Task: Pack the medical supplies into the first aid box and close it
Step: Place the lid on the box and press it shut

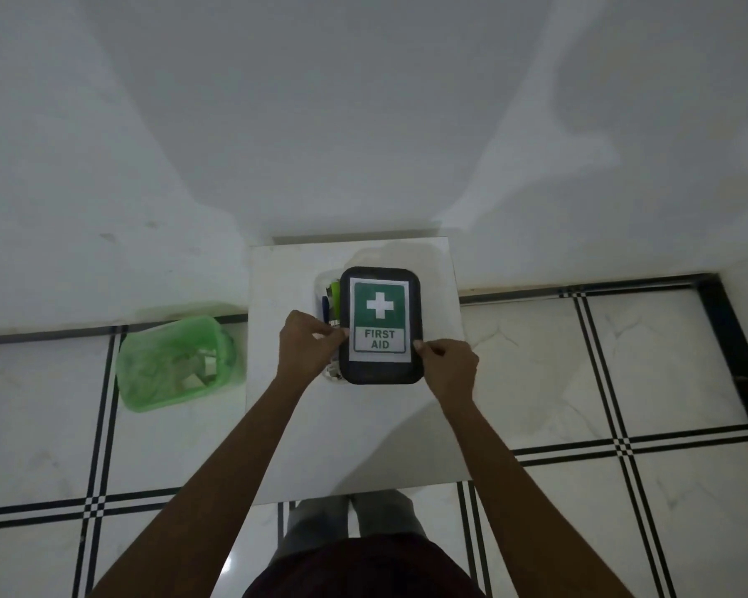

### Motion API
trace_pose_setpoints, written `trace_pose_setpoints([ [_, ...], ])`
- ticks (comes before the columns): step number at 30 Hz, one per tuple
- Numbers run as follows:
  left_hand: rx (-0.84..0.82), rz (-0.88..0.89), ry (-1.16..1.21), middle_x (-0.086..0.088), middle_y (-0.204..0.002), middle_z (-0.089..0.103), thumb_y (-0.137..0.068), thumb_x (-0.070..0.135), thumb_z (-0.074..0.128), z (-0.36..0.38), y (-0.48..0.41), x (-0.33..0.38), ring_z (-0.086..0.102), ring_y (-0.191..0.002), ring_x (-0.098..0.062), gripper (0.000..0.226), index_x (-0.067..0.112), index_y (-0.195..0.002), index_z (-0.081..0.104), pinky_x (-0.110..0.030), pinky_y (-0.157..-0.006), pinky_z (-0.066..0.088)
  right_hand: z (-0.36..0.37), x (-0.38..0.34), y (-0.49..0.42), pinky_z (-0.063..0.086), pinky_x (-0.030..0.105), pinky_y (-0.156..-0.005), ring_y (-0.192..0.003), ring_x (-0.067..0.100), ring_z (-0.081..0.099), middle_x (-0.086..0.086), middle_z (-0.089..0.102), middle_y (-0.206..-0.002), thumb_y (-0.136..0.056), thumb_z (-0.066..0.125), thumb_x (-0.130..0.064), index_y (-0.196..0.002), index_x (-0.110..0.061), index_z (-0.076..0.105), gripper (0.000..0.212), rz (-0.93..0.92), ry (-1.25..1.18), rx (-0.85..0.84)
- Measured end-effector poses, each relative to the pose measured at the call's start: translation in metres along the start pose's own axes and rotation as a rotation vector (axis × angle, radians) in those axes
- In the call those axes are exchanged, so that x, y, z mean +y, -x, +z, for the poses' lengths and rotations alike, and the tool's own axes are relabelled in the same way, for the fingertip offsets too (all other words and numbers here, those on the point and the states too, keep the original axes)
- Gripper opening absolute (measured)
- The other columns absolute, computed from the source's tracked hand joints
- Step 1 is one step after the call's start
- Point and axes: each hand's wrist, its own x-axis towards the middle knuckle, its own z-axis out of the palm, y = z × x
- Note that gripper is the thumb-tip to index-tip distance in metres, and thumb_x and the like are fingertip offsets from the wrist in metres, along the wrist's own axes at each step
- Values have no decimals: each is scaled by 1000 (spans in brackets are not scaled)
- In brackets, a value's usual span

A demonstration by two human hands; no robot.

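**Q:** What sits at the centre of the frame?

**A:** A small white table (277,381), seen from above. On it lies a clear first aid box (325,295), mostly covered by its black lid (381,373). The lid carries a white label with a green panel, a white cross and the words "FIRST AID". It is shifted toward the right, so a strip of the box stays uncovered along the left side.

**Q:** Can you see anything inside the box?

**A:** Yes, in that uncovered strip: the medical supplies (330,302), showing green, blue and dark shapes too small to name.

**Q:** What are the hands doing?

**A:** Both bare arms reach up from the bottom of the frame. The left hand (307,345) is curled, its fingertips pinching the lid's left edge near the lower part. The right hand (450,366) is also curled, thumb and fingers pinching the lid's right edge near its lower corner. So both hands have hold of the lid.

**Q:** What else is around?

**A:** To the left of the table, a translucent green bin (173,364) stands on a white tiled floor (579,381) with black lines. It holds pale scraps. A plain white wall (363,101) fills the upper half.
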Motion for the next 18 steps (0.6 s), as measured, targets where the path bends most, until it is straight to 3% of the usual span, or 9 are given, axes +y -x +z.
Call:
trace_pose_setpoints([
  [2,44,9,21,-5,-90,59,-78,31,73,-4,3,-3,50,-84,-13,26,6,-85,75,-17,-67,36,0,-1,-2,39,12,-60,-66,15,60,15,74,-86,-89,64,-23,-92,-1,74,24,-54,-28,-27],
  [6,130,-80,129,-5,-88,70,-73,45,74,-11,5,-22,67,-75,-24,32,13,-77,75,-37,-74,54,14,-13,-5,34,6,-53,-62,15,58,15,74,-81,-89,64,-23,-88,0,74,25,-147,3,-53],
  [10,161,-108,273,-13,-88,72,-76,25,76,-9,16,-25,69,-62,-28,16,10,-81,72,-45,-69,60,21,-15,-7,32,5,-55,-62,14,54,15,72,-80,-90,63,-24,-85,0,72,26,-162,48,-17],
  [15,154,-124,322,-9,-78,72,-79,24,74,-2,21,-28,69,-66,-25,15,11,-86,72,-45,-71,60,20,-10,-9,50,24,-71,-72,24,64,16,73,-84,-88,66,-22,-90,0,73,24,-224,27,-53],
  [18,154,-89,302,-8,-85,73,-77,22,74,1,26,-32,69,-74,-24,24,11,-98,71,-43,-77,59,16,-11,-11,44,14,-66,-72,22,66,15,75,-87,-84,70,-19,-93,-1,74,20,-256,18,-99],
])
